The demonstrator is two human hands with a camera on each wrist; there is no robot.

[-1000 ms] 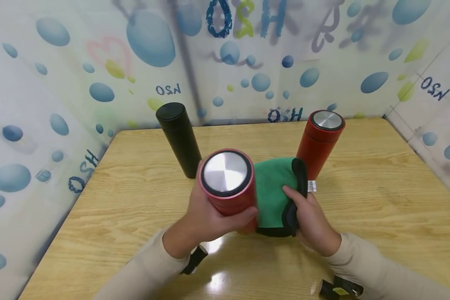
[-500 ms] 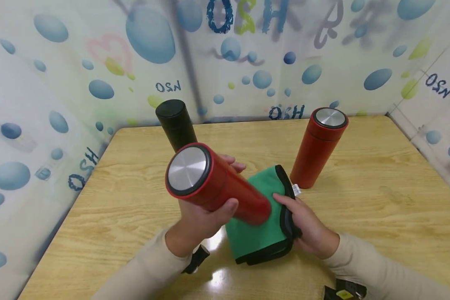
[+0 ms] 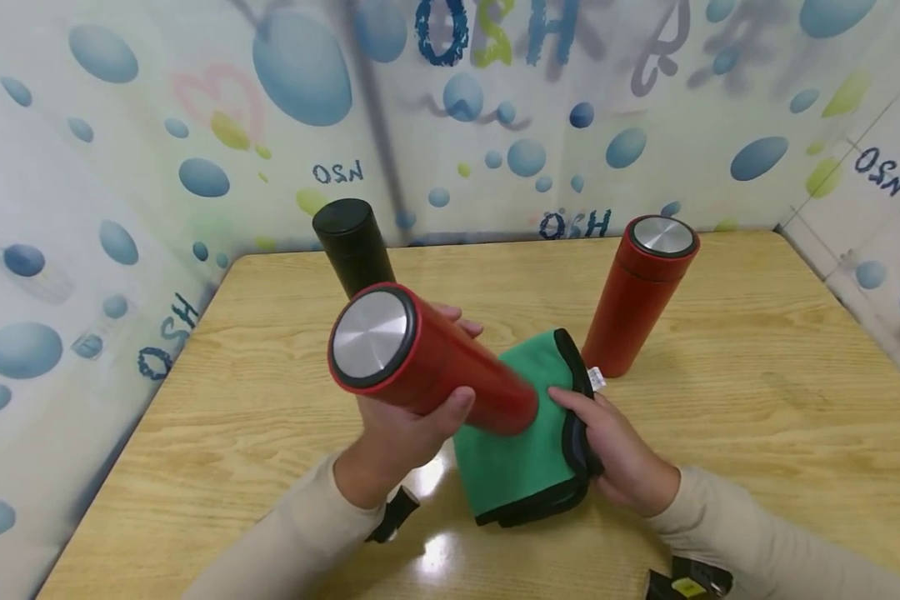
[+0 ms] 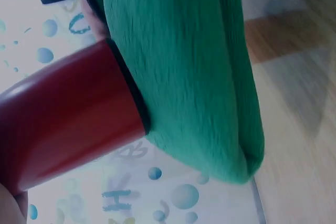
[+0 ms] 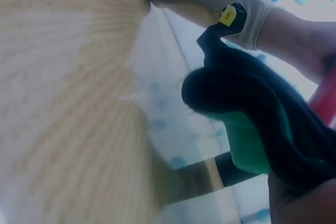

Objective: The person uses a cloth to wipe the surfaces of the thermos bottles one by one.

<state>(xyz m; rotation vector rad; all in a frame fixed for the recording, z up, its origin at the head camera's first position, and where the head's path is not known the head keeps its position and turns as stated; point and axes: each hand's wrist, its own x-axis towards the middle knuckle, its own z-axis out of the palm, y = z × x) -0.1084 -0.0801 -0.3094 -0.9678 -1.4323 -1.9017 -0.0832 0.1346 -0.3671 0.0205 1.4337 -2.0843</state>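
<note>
My left hand [image 3: 401, 429] grips a red thermos [image 3: 450, 358] with a silver top, its thumb over the near side and fingertips showing beyond. The thermos is tilted, top toward the lower left. Its base meets a folded green cloth [image 3: 521, 471] with black edging; in the left wrist view the base rim lies against the cloth [image 4: 178, 77]. My right hand [image 3: 622, 446] pinches the cloth's right edge, thumb on top, with a small white tag [image 3: 596, 378] near it. In the right wrist view the cloth's black edge [image 5: 226, 93] hangs over the table.
A second red thermos [image 3: 637, 300] stands upright behind my right hand. At the back left stands a black thermos [image 3: 356, 250], partly hidden by the held one. The patterned wall [image 3: 465, 183] rises behind the wooden table [image 3: 780, 392].
The held thermos has tipped from nearly upright to slanted, its top moving left. The cloth has come left and down under its base. Over the last half second little has shifted.
</note>
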